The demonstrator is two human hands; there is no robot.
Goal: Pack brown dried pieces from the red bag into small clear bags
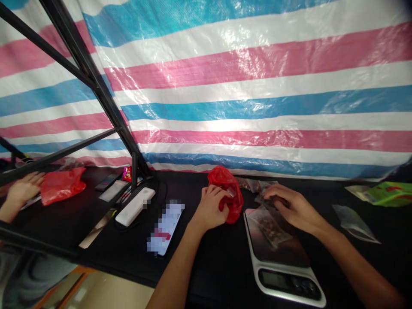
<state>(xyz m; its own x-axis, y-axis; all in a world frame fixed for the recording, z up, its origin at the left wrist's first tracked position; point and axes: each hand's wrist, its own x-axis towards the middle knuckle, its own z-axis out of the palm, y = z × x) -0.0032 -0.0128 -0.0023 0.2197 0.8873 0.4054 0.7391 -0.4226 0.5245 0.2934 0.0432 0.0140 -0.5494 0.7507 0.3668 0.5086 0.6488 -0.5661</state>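
My left hand (214, 206) is closed on the rim of a crumpled red plastic bag (236, 206). To its right is a kitchen scale (289, 253) with a dark platform and a white rim. A small clear plastic bag (272, 227) of brown dried bits lies on the platform. My right hand (291, 206) is over the scale's far end, its fingers bent and pinching the upper end of this clear bag. The fingertips are partly hidden. Behind the scale lie more small clear bags (252, 185) of brown bits.
A phone (167, 229) and a white power bank (135, 207) lie to the left, near a black metal frame (106, 101). Right of the scale are a clear bag (354, 223) and a green packet (391, 194). Another person's hand (27, 189) touches a red bag (62, 185).
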